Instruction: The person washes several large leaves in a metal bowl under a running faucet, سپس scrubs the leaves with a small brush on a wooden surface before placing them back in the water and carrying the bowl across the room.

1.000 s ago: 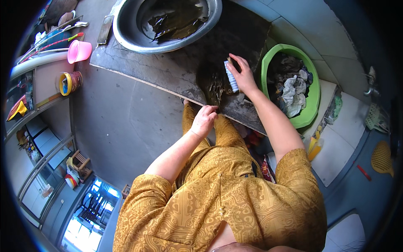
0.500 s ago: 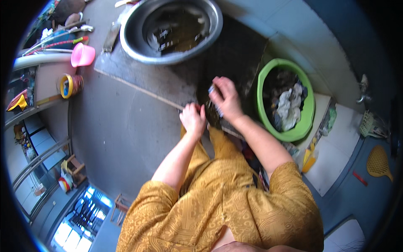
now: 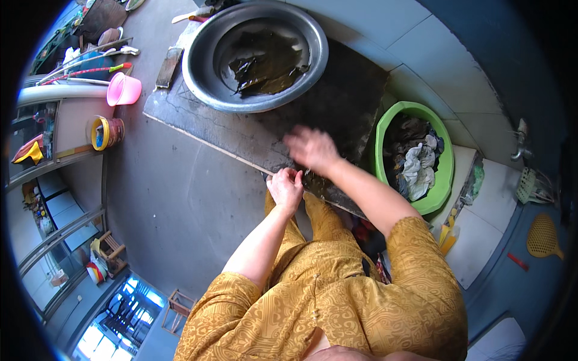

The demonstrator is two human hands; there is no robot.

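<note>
My left hand (image 3: 285, 188) is closed, fingers pinched together, at the front edge of the dark slab (image 3: 205, 123). Whatever it pinches is hidden. Just beyond it my right hand (image 3: 311, 148) hovers over or rests on the slab, smeared by motion, so its fingers and any thing in them cannot be made out. A dark, wet, shiny patch (image 3: 319, 182) lies on the slab beneath my right wrist. At the slab's far side stands a large grey metal basin (image 3: 195, 75) with murky water and dark, wet, leaf-like pieces (image 3: 268, 66) in it.
To the right, a green tub (image 3: 447, 180) holds crumpled pale and dark cloths (image 3: 419, 168). A flat oblong block (image 3: 168, 67) lies left of the basin. On the left are a pink bucket (image 3: 124, 90) and a yellow-rimmed pail (image 3: 108, 133). A tap (image 3: 521, 141) sticks out at the far right.
My right hand has moved left and slightly nearer, and is now blurred; the small pale-blue thing at its fingers no longer shows. The whole view has shifted a little; my left hand stays at the slab's edge.
</note>
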